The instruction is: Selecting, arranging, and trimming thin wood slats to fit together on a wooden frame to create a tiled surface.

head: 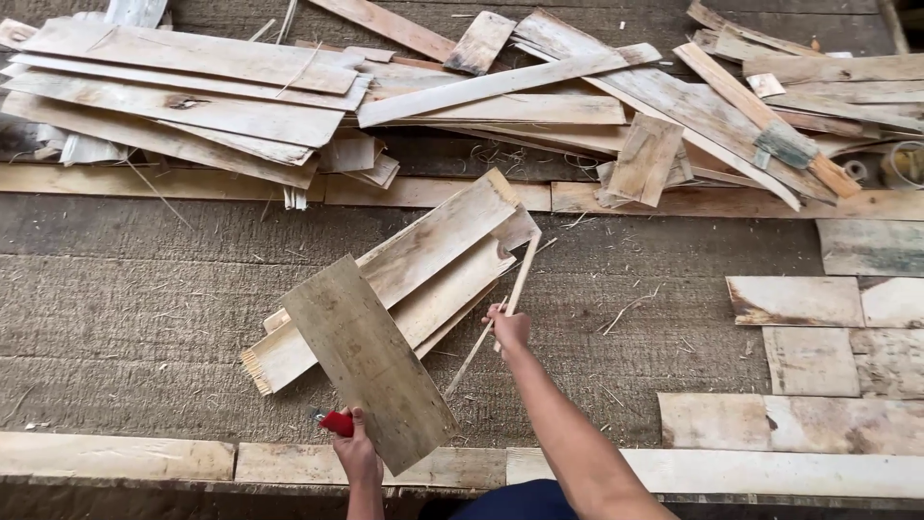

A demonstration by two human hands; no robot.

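Thin stick (520,279) gripped in right hand (508,327), board (371,361) beside left hand (358,453)

Red-handled tool (337,422) in left hand (358,453). Held board (368,361) drab olive-grey, faint streaks. Thin stick (520,279) pale tan. Small stack of boards (433,265) light beige (grey-weathered faces). Floor (125,308) dark grey-brown, ribbed texture. Garment (520,503) navy blue.
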